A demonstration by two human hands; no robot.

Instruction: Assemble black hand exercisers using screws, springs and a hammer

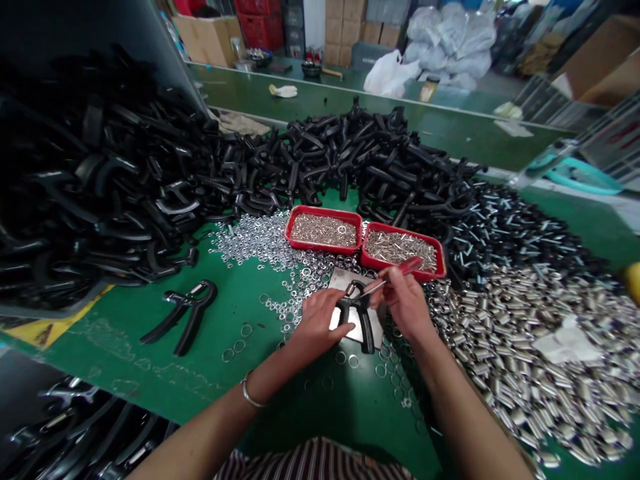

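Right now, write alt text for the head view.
A left hand steadies a black hand grip on a metal plate while the right hand holds a red-handled screwdriver to it. Two red trays and heaps of black handles lie behind.

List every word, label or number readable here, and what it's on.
No text can be read with certainty.
Finished grip lying on the table: pale marking near its top, too small to read.
Yellow sheet at the table edge: reddish marks, too blurred to read.
Cardboard boxes at the back: no legible print.
Black grip in the left hand and screwdriver in the right hand: no lettering shows.
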